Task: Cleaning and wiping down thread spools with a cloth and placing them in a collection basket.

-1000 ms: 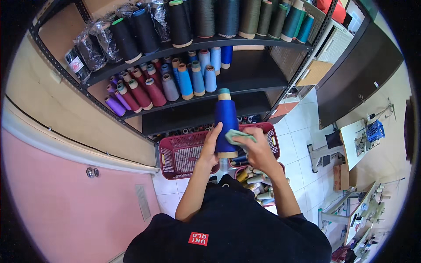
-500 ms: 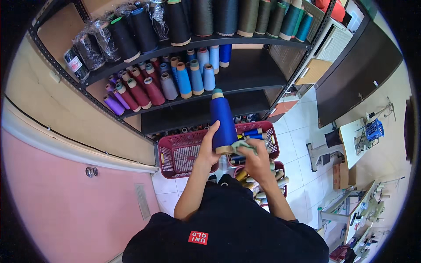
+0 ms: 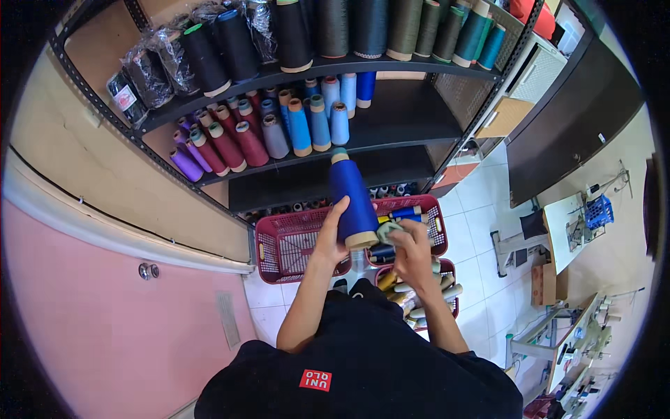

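A large cone of royal blue thread (image 3: 352,200) is held up in front of me, its narrow top tilted away toward the shelf and its pale wide base toward me. My left hand (image 3: 331,230) grips it along the left side near the base. My right hand (image 3: 413,253) pinches a crumpled pale green cloth (image 3: 389,230) close to the right of the cone's base. Whether the cloth touches the cone I cannot tell.
A black metal shelf (image 3: 405,115) with rows of thread cones stands ahead. Below are a red plastic basket (image 3: 293,248), another red basket (image 3: 436,223) holding blue cones, and a nearer one with yellow and cream cones (image 3: 419,297). A pink door (image 3: 125,307) is at left, sewing tables (image 3: 558,223) at right.
The cone's top has swung slightly left and its base turned a little more toward me. My right hand with the cloth has shifted slightly right, away from the base.
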Tool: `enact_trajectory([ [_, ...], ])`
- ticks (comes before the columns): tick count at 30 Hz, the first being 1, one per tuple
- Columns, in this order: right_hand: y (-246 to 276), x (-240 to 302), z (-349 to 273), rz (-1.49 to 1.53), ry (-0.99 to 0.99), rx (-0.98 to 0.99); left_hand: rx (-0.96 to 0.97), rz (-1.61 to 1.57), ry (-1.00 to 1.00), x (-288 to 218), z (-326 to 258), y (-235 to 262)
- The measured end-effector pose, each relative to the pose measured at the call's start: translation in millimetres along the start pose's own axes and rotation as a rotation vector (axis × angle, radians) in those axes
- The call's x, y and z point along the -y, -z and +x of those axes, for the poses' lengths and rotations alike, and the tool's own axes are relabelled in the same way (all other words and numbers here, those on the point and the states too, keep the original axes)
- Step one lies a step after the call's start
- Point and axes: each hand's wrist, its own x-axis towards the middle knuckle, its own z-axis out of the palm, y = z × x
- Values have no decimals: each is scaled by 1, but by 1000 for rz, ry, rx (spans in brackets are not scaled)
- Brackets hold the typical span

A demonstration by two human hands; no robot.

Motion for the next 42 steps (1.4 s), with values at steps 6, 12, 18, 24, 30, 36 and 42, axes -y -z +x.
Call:
enact_trajectory([
  [6, 14, 40, 48, 78, 137, -82, -104, 80, -8, 3, -8, -1],
  [12, -7, 19, 46, 106, 1, 0, -134, 98, -61, 3, -11, -6],
  [18, 16, 23, 68, 89, -112, -7, 12, -4, 25, -9, -13, 2],
  [24, -15, 41, 66, 117, -5, 49, -84, -12, -15, 3, -3, 9],
  [30, -10, 7, 65, 97, -181, 33, -81, -6, -14, -13, -7, 4],
  [36, -5, 45, 82, 135, -125, 49, -11, 33, -27, -4, -2, 0],
  [42, -21, 14, 69, 147, -173, -42, -69, 88, -1, -8, -3, 2],
])
